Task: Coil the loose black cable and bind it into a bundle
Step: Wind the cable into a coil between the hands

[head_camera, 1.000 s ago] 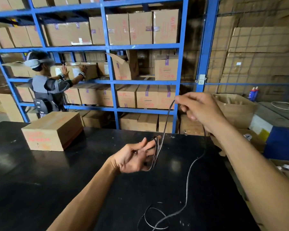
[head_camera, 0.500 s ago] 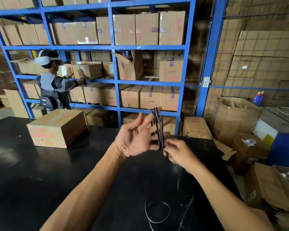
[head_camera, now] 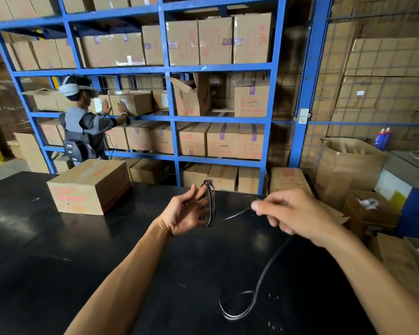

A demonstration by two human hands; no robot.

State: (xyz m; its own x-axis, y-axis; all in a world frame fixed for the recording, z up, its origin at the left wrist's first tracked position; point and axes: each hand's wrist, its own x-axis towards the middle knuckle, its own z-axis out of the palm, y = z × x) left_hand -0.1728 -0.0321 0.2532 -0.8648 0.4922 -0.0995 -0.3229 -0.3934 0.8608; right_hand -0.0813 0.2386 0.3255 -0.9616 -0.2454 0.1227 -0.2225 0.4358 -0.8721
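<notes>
My left hand (head_camera: 185, 213) is raised above the black table (head_camera: 58, 262), fingers spread, with several turns of the thin black cable wound around them as a coil (head_camera: 211, 204). From the coil a strand runs right to my right hand (head_camera: 292, 213), which pinches it between thumb and fingers. Below my right hand the loose cable (head_camera: 261, 279) hangs down and ends in a loop lying on the table near the front. The cable's far end is hard to make out against the dark surface.
A closed cardboard box (head_camera: 90, 187) sits on the table at the left rear. Blue shelving (head_camera: 172, 68) full of cartons stands behind, where another person (head_camera: 82, 131) handles a box. Open cartons (head_camera: 370, 209) crowd the floor right of the table.
My right hand dropped from high on the right to the coil, then pulled out to the right with a fresh length of cable. The coil on my left hand gained a turn.
</notes>
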